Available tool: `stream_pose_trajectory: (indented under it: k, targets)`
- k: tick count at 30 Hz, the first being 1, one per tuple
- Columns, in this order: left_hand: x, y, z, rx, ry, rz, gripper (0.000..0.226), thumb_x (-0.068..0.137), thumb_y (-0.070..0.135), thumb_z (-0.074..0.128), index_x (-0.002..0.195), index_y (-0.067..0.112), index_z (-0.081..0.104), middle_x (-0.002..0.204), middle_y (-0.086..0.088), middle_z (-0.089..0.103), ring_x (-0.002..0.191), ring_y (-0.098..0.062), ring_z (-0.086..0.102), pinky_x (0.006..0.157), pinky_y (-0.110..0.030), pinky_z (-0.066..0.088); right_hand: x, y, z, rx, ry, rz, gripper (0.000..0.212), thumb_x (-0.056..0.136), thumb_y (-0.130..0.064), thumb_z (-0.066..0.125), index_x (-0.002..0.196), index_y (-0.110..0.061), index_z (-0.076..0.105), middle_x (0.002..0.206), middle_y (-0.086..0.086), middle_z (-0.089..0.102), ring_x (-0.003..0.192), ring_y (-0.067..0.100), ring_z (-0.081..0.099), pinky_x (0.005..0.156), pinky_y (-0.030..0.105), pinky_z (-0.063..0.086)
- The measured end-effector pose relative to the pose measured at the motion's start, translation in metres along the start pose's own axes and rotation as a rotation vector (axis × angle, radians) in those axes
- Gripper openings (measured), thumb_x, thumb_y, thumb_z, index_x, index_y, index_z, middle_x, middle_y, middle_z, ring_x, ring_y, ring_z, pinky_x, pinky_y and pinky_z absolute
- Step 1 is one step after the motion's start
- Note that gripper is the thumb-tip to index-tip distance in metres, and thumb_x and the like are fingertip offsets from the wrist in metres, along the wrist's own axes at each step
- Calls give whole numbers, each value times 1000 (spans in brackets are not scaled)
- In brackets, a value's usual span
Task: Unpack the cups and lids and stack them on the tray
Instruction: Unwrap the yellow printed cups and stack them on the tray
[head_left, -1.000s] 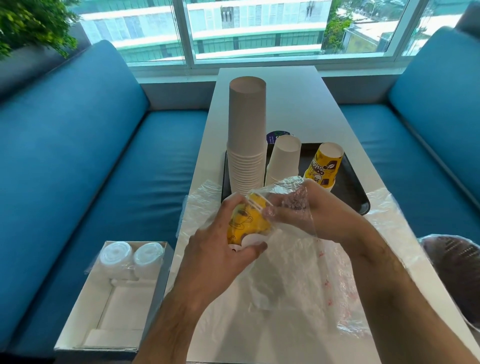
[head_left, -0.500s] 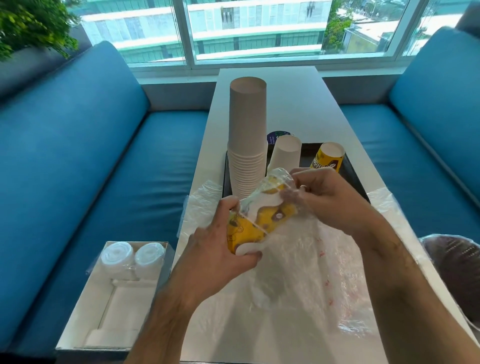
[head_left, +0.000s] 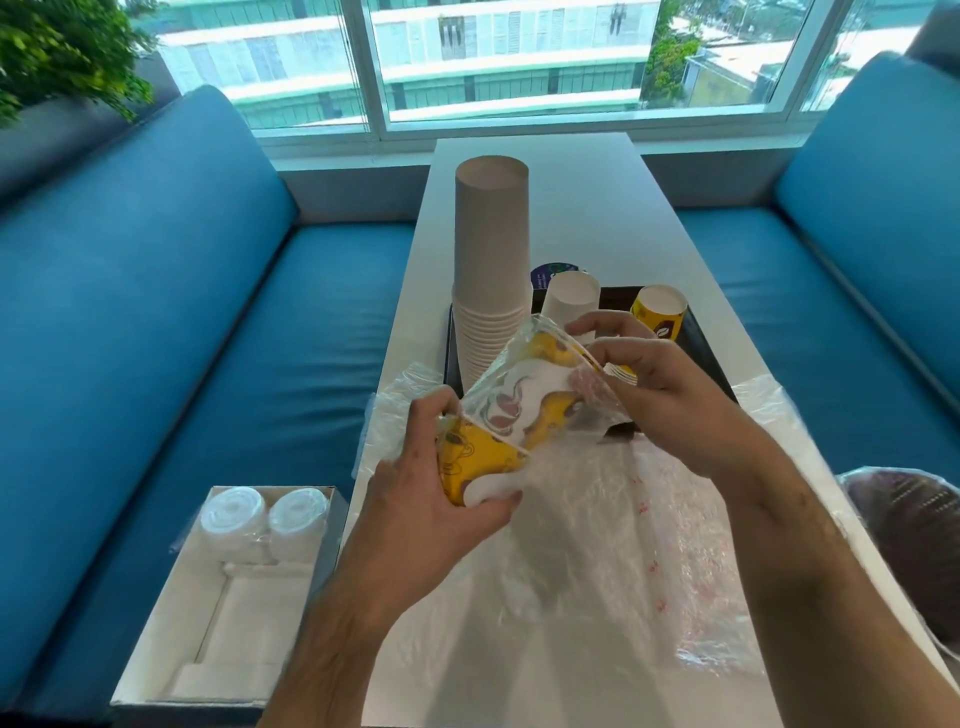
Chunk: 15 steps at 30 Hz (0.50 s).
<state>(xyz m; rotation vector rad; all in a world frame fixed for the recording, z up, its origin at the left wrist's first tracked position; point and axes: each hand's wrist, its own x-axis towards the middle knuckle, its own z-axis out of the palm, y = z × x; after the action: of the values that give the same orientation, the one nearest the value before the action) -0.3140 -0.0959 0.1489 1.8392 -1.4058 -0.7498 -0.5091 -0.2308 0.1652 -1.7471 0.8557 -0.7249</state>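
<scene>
My left hand grips the lower end of a sleeve of yellow printed cups still wrapped in clear plastic. At the sleeve's upper end my right hand pinches the plastic wrap. The sleeve tilts up toward the black tray. On the tray stand a tall stack of brown paper cups, a short white cup stack and a yellow cup stack.
Empty clear plastic bags cover the near part of the white table. An open white box holding two wrapped sleeves of lids sits on the blue bench at left. A bin stands at right.
Both hands have lifted the wrapped yellow cups and tilted the sleeve up toward the tray. My right hand moved from the sleeve's side to its upper end.
</scene>
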Motion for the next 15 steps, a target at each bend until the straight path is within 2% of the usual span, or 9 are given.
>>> stream_pose_trajectory:
  k: [3, 5, 6, 8, 11, 13, 15]
  targets:
    - [2, -2, 0, -31, 16, -25, 82, 67, 57, 83, 107, 75, 13, 113, 20, 54, 95, -12, 63, 76, -29, 60, -3, 0, -1, 90, -49, 14, 11, 74, -35, 77, 73, -25, 78, 136, -20, 59, 129, 10, 56, 103, 49, 52]
    - [3, -2, -1, -70, 24, -38, 81, 68, 55, 83, 106, 73, 14, 122, 12, 56, 95, -12, 63, 68, -17, 56, -5, 2, -5, 120, -48, 25, 12, 68, -26, 82, 69, -18, 74, 129, -16, 67, 119, 8, 64, 101, 42, 55]
    - [3, -2, -2, -92, 26, -42, 80, 69, 54, 83, 106, 73, 15, 123, 12, 55, 94, -10, 62, 63, -11, 53, -5, 3, -7, 112, -31, 38, 20, 64, -25, 83, 73, -13, 70, 123, -17, 70, 113, 8, 67, 99, 40, 56]
    - [4, -1, -3, -126, 31, -37, 78, 69, 50, 83, 107, 71, 18, 124, 12, 55, 94, -8, 63, 61, -10, 53, -5, 6, -12, 101, -14, 72, 43, 56, -30, 87, 87, -14, 61, 112, -19, 72, 105, 11, 70, 92, 36, 59]
    - [3, 0, -3, -169, 40, -18, 77, 69, 47, 85, 108, 68, 22, 120, 13, 56, 91, -8, 65, 67, -19, 60, -4, 9, -16, 76, -65, 124, 73, 51, -36, 89, 114, -35, 53, 113, -17, 66, 105, 16, 70, 86, 30, 60]
    - [3, 3, -3, -191, 40, -23, 76, 66, 49, 83, 108, 69, 23, 115, 19, 53, 90, -6, 64, 66, -17, 59, -4, 14, -19, -1, -108, 139, 78, 57, -31, 91, 123, -45, 51, 119, -19, 61, 109, 14, 67, 89, 29, 59]
    - [4, 7, -4, -220, 47, -36, 75, 60, 56, 78, 106, 71, 21, 108, 30, 46, 90, -3, 61, 62, -9, 54, -3, 19, -21, -103, -142, 147, 72, 65, -25, 91, 123, -46, 54, 121, -21, 59, 112, 11, 64, 89, 24, 58]
